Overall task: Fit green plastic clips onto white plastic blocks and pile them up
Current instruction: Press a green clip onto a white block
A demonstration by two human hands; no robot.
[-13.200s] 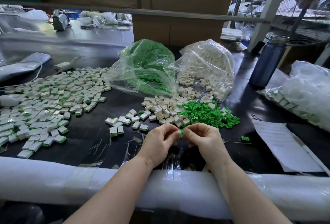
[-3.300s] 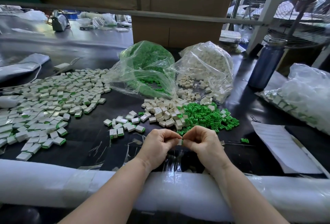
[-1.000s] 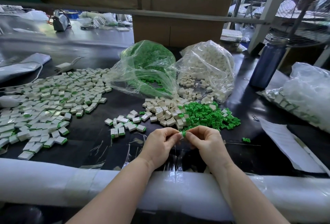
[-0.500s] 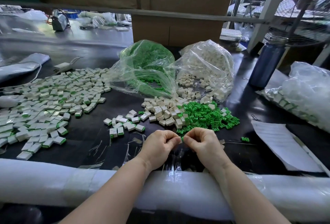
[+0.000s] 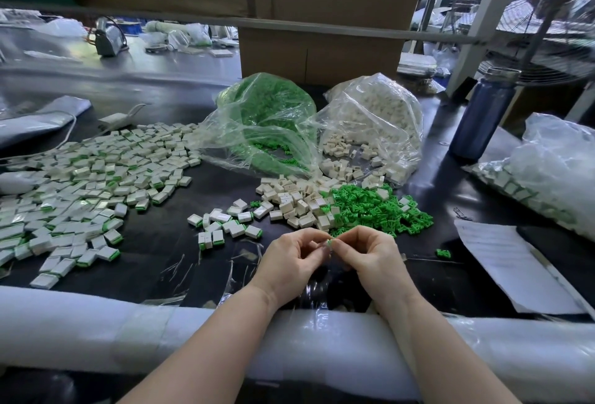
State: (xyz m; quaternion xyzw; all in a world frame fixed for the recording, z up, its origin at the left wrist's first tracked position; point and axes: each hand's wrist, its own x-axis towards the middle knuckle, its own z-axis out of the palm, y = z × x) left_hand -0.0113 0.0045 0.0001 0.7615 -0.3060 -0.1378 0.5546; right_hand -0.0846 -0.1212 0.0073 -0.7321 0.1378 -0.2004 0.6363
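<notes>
My left hand (image 5: 294, 262) and my right hand (image 5: 370, 258) meet fingertip to fingertip above the near table edge. Between them they pinch a small white block with a green clip (image 5: 329, 242); most of the block is hidden by my fingers. Just beyond lie a heap of loose white blocks (image 5: 296, 200) and a heap of loose green clips (image 5: 376, 210). A small group of fitted blocks (image 5: 222, 223) lies left of my hands. A wide spread of fitted blocks (image 5: 90, 178) covers the left of the table.
An open bag of green clips (image 5: 267, 123) and an open bag of white blocks (image 5: 373, 123) stand behind the heaps. A blue bottle (image 5: 479, 117), a filled bag (image 5: 553, 171) and paper sheets (image 5: 502, 258) are at the right. A padded white rail (image 5: 96, 329) runs along the near edge.
My hands have stayed together at the same spot, working the same small piece between the fingertips. The heaps and bags have not moved.
</notes>
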